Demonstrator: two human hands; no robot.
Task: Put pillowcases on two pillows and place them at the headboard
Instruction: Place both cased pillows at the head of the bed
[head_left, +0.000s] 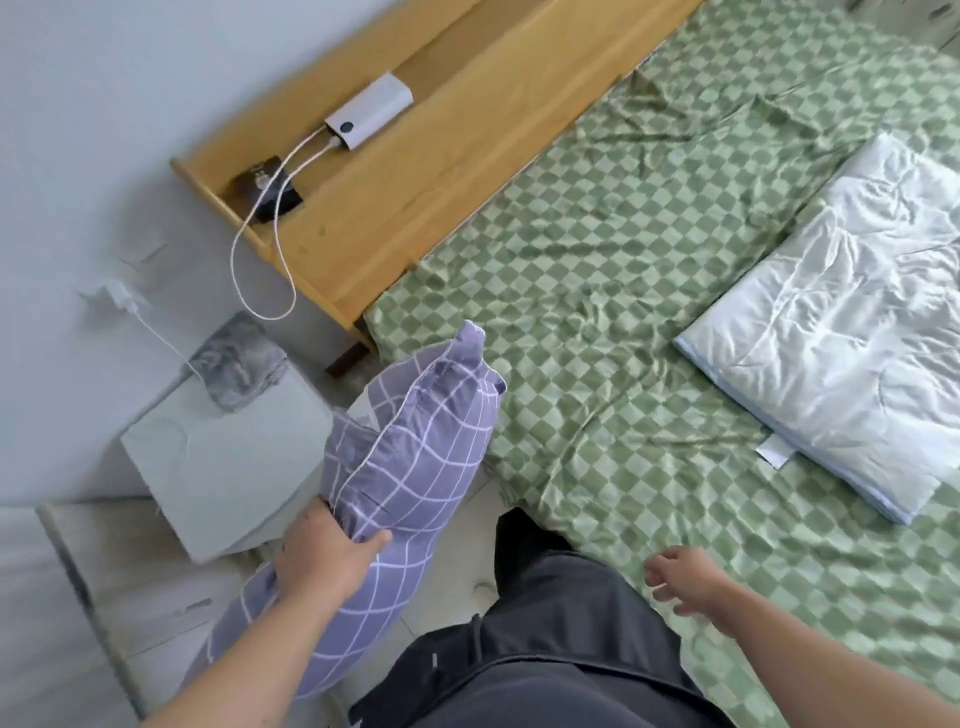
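A pillow in a purple checked pillowcase (410, 467) stands on edge beside the bed, off the mattress, near its corner. My left hand (324, 553) grips it along its lower edge. A bare white pillow (841, 332) lies flat on the green checked sheet (597, 291) at the right. My right hand (683, 577) hovers over the sheet's near edge with relaxed fingers, holding nothing. The wooden headboard (415, 171) runs along the top left of the bed.
On the headboard shelf sit a white power bank (370, 111) and a black item (267, 189), joined by white cables that loop down. A grey bedside cabinet (228, 462) with a folded grey cloth (239, 364) stands left of the bed. My dark-trousered legs stand against the bed's edge.
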